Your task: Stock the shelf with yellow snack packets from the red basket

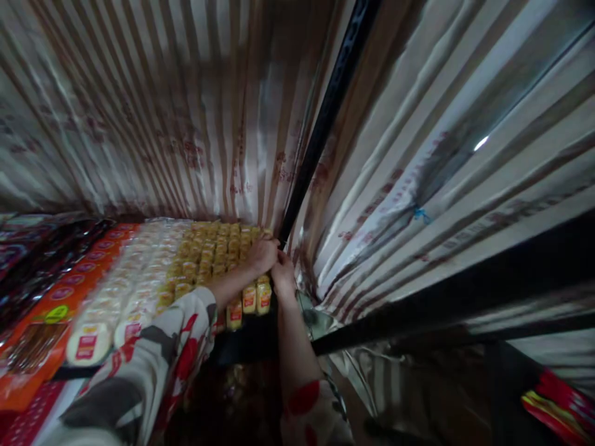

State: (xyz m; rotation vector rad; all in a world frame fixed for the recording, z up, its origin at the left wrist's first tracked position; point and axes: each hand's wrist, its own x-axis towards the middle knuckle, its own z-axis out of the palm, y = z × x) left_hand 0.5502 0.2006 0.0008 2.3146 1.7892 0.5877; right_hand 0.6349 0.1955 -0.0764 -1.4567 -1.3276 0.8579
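At the foot of a black upright post (316, 124), my left hand (264, 254) and my right hand (282, 274) meet with their fingers drawn together. Whatever they pinch is too small and dim to make out. Beneath my left forearm lie rows of small yellow wrapped cakes (204, 254), and a few with red labels (250, 300) show just left of my right wrist. My left hand is over the far right corner of these rows.
Left of the cakes are rows of white round packets (88, 342) and an orange packet strip (60, 303). Striped sheeting (209, 124) hangs behind and to the right. A dark bar (446, 285) runs along the right, with a red and yellow packet (558, 402) below it.
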